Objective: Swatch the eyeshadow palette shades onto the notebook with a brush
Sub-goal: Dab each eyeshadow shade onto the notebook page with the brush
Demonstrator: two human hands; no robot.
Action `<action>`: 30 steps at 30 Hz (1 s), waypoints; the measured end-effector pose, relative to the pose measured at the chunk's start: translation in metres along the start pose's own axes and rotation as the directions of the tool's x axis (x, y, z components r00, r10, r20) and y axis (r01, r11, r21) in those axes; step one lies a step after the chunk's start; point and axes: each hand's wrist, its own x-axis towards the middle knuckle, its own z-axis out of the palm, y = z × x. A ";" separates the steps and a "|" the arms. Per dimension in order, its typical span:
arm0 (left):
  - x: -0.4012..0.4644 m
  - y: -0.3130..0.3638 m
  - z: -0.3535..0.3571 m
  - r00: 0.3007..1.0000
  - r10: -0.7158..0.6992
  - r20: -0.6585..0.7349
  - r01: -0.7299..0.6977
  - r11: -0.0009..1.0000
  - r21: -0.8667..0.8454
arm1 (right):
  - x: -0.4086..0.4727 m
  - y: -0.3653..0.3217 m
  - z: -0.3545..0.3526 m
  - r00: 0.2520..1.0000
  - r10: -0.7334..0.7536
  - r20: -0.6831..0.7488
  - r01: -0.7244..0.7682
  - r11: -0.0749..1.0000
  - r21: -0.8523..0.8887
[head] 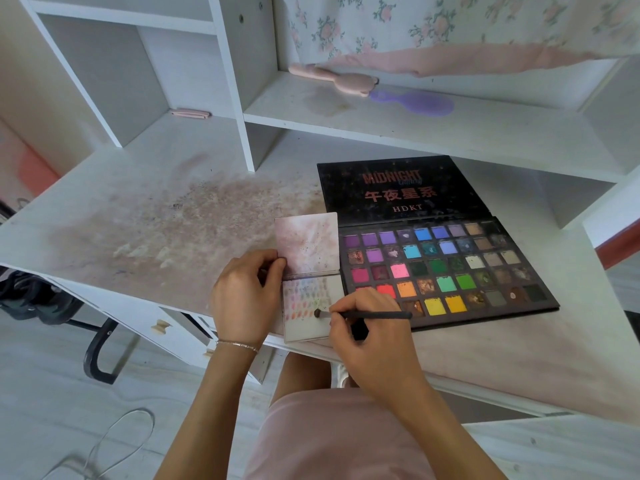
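A small open notebook [308, 249] lies at the desk's front edge, its lower page covered with rows of pale colour swatches. Right of it an open black eyeshadow palette [446, 268] shows several rows of bright pans, its lid lying flat behind. My left hand [244, 296] pinches the notebook's left edge near the spine. My right hand [372, 336] grips a thin black brush [374, 315] like a pen. The brush tip touches the lower page just below the swatch rows.
The white desk [156, 220] is stained with pinkish powder on the left. On the shelf behind lie a pink brush [332, 79] and a purple hairbrush [415, 102]. Floral fabric hangs above. A drawer with a small knob [161, 327] sits below the desk edge.
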 end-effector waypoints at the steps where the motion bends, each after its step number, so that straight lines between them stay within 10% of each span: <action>1: 0.000 0.000 0.000 1.000 -0.001 0.003 0.001 1.000 0.001 | 0.000 0.000 0.000 1.000 -0.012 0.000 0.012 1.000 -0.004; 19: 0.001 0.001 0.000 1.000 -0.008 0.007 0.008 1.000 0.003 | -0.004 0.007 -0.010 0.988 0.109 -0.108 -0.061 0.928 0.369; 30: 0.001 0.000 -0.001 1.000 -0.003 0.007 0.003 1.000 0.027 | -0.017 0.039 -0.061 0.937 0.242 -0.250 -0.176 0.950 0.257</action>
